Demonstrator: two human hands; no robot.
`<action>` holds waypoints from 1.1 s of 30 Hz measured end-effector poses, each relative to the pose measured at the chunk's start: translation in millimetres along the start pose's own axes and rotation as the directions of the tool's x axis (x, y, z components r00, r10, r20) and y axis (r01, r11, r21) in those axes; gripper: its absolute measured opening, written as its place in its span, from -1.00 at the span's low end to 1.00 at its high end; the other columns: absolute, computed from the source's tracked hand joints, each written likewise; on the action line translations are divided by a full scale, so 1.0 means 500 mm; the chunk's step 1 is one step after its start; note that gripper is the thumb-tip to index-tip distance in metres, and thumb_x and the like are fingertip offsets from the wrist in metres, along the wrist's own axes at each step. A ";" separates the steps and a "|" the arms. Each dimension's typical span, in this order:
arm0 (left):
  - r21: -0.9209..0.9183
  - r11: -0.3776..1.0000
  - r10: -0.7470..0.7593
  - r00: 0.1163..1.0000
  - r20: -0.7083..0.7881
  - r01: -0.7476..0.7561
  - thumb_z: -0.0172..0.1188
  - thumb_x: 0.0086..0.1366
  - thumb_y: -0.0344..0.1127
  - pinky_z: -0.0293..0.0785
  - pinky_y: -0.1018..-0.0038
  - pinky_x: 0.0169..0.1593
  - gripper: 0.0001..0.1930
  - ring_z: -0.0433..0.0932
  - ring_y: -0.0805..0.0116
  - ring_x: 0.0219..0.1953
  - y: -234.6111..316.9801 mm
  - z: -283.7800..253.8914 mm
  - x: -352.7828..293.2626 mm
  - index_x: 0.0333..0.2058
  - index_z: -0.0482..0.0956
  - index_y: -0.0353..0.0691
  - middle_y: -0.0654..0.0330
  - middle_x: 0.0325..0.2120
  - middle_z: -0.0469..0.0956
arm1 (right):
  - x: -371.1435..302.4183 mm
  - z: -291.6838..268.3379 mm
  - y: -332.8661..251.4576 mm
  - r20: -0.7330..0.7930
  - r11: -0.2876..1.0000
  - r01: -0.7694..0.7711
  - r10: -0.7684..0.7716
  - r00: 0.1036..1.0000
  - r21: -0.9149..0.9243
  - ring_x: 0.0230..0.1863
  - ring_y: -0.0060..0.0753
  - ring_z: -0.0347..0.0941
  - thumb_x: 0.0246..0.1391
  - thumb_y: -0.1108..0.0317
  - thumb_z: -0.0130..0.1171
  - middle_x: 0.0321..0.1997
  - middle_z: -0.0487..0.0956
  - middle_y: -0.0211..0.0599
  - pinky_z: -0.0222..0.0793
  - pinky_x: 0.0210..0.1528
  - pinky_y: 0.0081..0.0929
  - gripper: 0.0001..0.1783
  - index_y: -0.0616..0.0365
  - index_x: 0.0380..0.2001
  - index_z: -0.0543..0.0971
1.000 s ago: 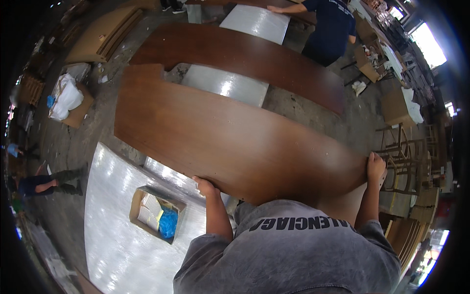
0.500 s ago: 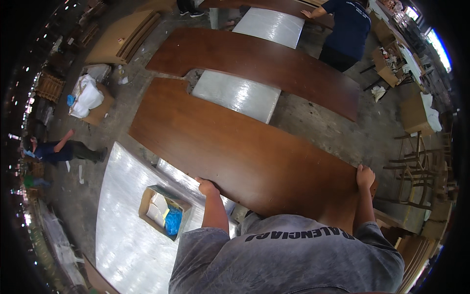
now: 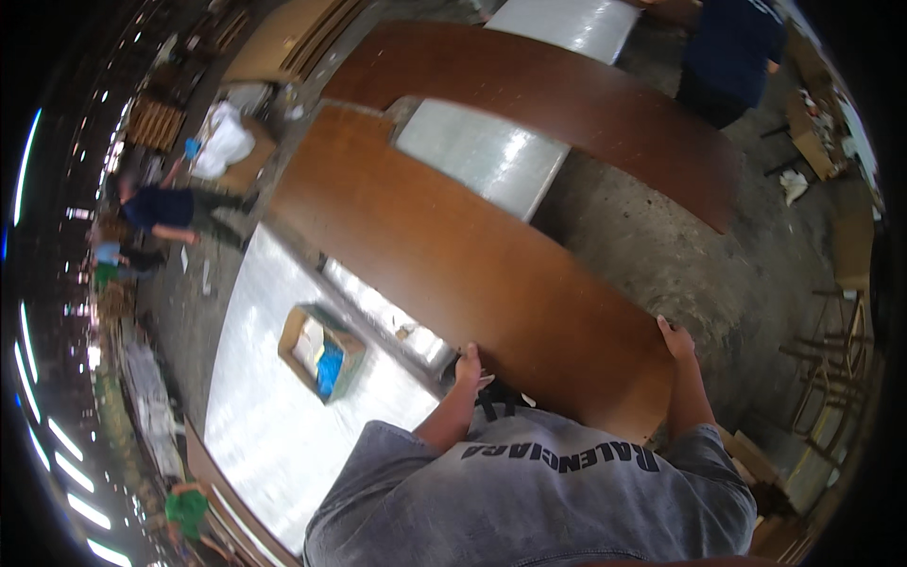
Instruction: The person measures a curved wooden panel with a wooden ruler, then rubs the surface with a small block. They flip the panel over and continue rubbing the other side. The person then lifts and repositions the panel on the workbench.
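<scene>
A long brown wooden panel (image 3: 453, 250) with a notched far end stretches away from me. My left hand (image 3: 468, 369) is closed on its left edge near my body, thumb up; the other fingers are partly hidden. On the opposite edge my right hand (image 3: 676, 338) is closed too, with its fingers partly out of sight beneath the board. Under the panel's far part shows a silvery, film-wrapped slab (image 3: 482, 156). Another shiny wrapped strip (image 3: 387, 307) shows along the left edge.
A second, darker curved panel (image 3: 529, 80) lies beyond. At left, an open carton (image 3: 351, 357) with a blue bag inside stands on a large wrapped sheet (image 3: 250, 378). Wooden chair frames (image 3: 827, 364) stand at right. Co-workers (image 3: 732, 61) (image 3: 170, 208) are at far right and left.
My view has turned, so the panels sit differently in it. My left hand has moved nearer my body along the edge. The co-worker at left has changed posture.
</scene>
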State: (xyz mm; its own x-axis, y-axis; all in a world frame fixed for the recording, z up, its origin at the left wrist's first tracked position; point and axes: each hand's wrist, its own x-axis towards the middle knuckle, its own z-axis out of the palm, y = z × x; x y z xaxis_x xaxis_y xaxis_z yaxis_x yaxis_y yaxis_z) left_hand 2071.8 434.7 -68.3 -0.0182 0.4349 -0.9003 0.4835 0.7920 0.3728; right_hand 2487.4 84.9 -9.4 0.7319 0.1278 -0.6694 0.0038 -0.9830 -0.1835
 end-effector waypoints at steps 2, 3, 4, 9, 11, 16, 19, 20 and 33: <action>-0.113 0.993 0.025 0.999 0.040 -0.020 0.00 0.42 0.29 0.64 -0.13 -0.17 -0.23 0.60 -0.16 -0.01 -0.021 0.033 -0.013 0.31 0.24 -0.25 -0.10 0.13 0.48 | 0.000 -0.002 -0.017 0.088 0.998 0.012 -0.018 0.996 0.069 0.38 0.16 0.32 0.03 -0.65 -0.07 0.32 0.46 0.14 0.18 0.39 -0.06 0.17 0.27 0.28 0.46; -0.169 0.985 0.038 0.999 0.037 -0.031 0.01 0.42 0.28 0.63 -0.15 -0.15 -0.25 0.60 -0.16 0.00 -0.014 0.047 -0.011 0.29 0.27 -0.26 -0.10 0.12 0.49 | -0.004 -0.009 -0.030 0.112 0.993 -0.001 -0.012 0.994 0.115 0.38 0.16 0.32 0.00 -0.67 -0.05 0.32 0.46 0.15 0.18 0.39 -0.06 0.20 0.30 0.27 0.46; -0.215 0.975 0.054 0.998 0.018 -0.049 0.03 0.43 0.27 0.62 -0.17 -0.12 -0.27 0.60 -0.16 0.01 -0.004 0.056 -0.007 0.27 0.30 -0.26 -0.09 0.10 0.51 | -0.004 -0.019 -0.051 0.149 0.988 -0.048 0.026 0.988 0.146 0.38 0.15 0.32 -0.02 -0.68 -0.04 0.32 0.45 0.16 0.18 0.39 -0.07 0.22 0.32 0.27 0.45; 0.050 0.970 0.240 0.928 -0.283 -0.236 0.06 0.42 0.24 0.57 -0.04 0.02 -0.29 0.59 -0.16 0.05 0.017 0.081 0.033 0.15 0.42 -0.39 -0.18 0.02 0.58 | -0.041 -0.080 -0.169 0.145 0.999 0.037 -0.033 0.989 -0.025 0.38 0.16 0.32 -0.08 -0.70 0.02 0.35 0.42 0.17 0.22 0.37 -0.08 0.29 0.39 0.27 0.43; 0.142 0.954 0.296 0.886 -0.356 -0.262 0.06 0.41 0.26 0.56 0.04 0.04 -0.27 0.59 -0.17 0.06 0.009 0.082 0.071 0.13 0.44 -0.43 -0.22 0.01 0.58 | -0.085 -0.078 -0.201 0.121 0.990 0.029 -0.046 0.992 0.137 0.37 0.18 0.32 -0.10 -0.70 0.05 0.36 0.40 0.19 0.23 0.37 -0.08 0.31 0.42 0.27 0.42; 0.066 0.962 0.270 0.890 -0.368 -0.265 0.04 0.40 0.29 0.60 0.08 -0.04 -0.27 0.67 -0.15 -0.08 -0.011 0.043 0.169 -0.02 0.54 -0.47 -0.25 -0.09 0.63 | -0.107 -0.047 -0.241 0.092 0.966 -0.026 0.002 0.996 0.257 0.37 0.21 0.32 -0.03 -0.62 0.09 0.37 0.38 0.23 0.26 0.36 -0.06 0.25 0.43 0.28 0.40; 0.507 0.742 0.524 0.851 -0.031 -0.439 0.02 0.41 0.24 0.64 0.12 -0.16 -0.31 0.71 -0.05 -0.32 -0.033 -0.025 0.142 -0.22 0.61 -0.47 -0.18 -0.31 0.67 | -0.071 -0.022 -0.215 0.075 0.997 0.031 -0.036 0.997 0.064 0.37 0.19 0.32 0.09 -0.53 0.06 0.37 0.38 0.21 0.25 0.36 -0.05 0.14 0.39 0.31 0.38; 0.563 0.700 0.509 0.860 0.036 -0.438 0.02 0.42 0.21 0.65 0.13 -0.20 -0.33 0.72 -0.02 -0.40 -0.039 -0.046 0.119 -0.29 0.63 -0.47 -0.15 -0.38 0.68 | -0.056 -0.013 -0.201 0.056 0.999 0.045 -0.046 0.997 0.027 0.37 0.19 0.32 0.13 -0.49 0.06 0.37 0.38 0.20 0.26 0.36 -0.04 0.10 0.37 0.31 0.37; -0.387 0.822 -0.007 0.673 -0.740 -0.417 0.01 0.42 0.12 0.51 0.27 -0.63 -0.39 0.64 0.06 -0.59 -0.048 -0.674 -0.105 0.10 0.29 -0.39 -0.15 -0.37 0.62 | -0.230 0.204 -0.132 -0.442 0.894 0.369 -0.446 0.778 -0.253 0.08 0.14 0.49 0.21 0.19 0.22 0.05 0.54 0.09 0.43 0.16 -0.03 -0.58 0.22 0.04 0.55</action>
State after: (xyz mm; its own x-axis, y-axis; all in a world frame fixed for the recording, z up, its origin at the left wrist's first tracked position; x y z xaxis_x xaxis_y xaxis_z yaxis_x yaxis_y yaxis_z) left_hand 1766.2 537.2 45.5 -0.6630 0.6041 -0.4421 0.0661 0.6355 0.7692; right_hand 2333.7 148.6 6.2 0.8690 0.4798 -0.1210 0.4459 -0.8653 -0.2288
